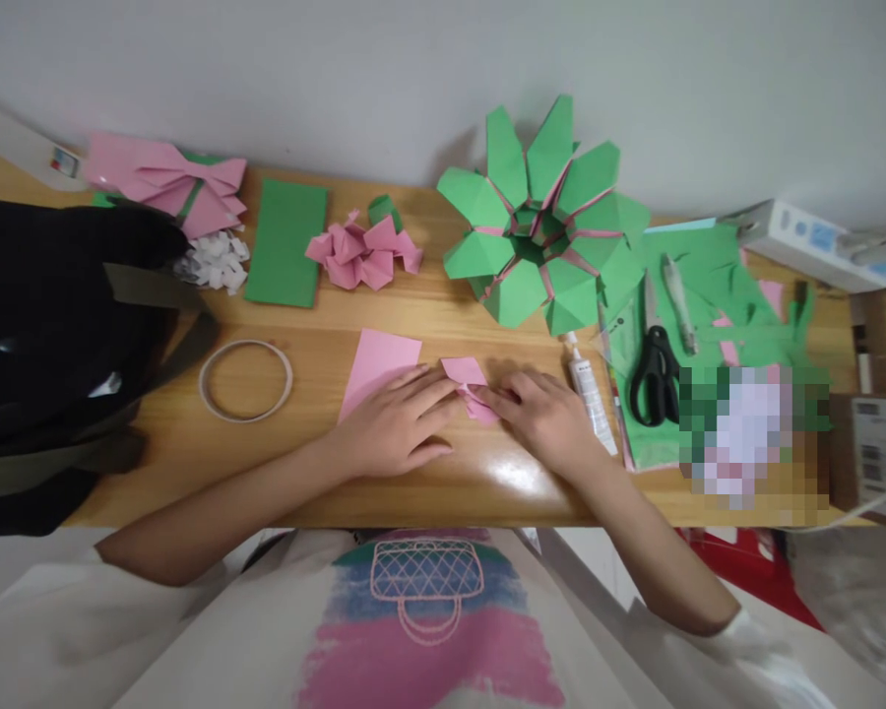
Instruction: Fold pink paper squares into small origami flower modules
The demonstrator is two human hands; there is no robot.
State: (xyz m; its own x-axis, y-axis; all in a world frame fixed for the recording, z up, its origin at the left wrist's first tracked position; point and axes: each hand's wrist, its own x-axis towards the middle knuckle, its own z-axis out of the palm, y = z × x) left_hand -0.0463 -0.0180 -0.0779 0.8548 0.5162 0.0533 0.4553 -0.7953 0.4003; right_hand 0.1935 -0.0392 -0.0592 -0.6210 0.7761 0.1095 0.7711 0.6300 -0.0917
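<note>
A small folded piece of pink paper [464, 370] lies on the table between my hands. My left hand [393, 425] is spread low, its outstretched fingertips touching the left edge of that piece. It also covers the lower right part of a flat pink paper sheet [379, 360]. On the other side, the curled fingers of my right hand [544, 414] pinch the right side of the folded piece. Just beyond the right hand lies a white glue tube [591, 394]. The fingers partly hide the folds.
Behind stands a large green paper flower [509, 167], beside pink folded pieces [354, 251] and green paper [284, 241]. A tape ring [202, 379] and black bag [59, 345] lie left. Black scissors [657, 379] rest on green scraps [709, 266] at right.
</note>
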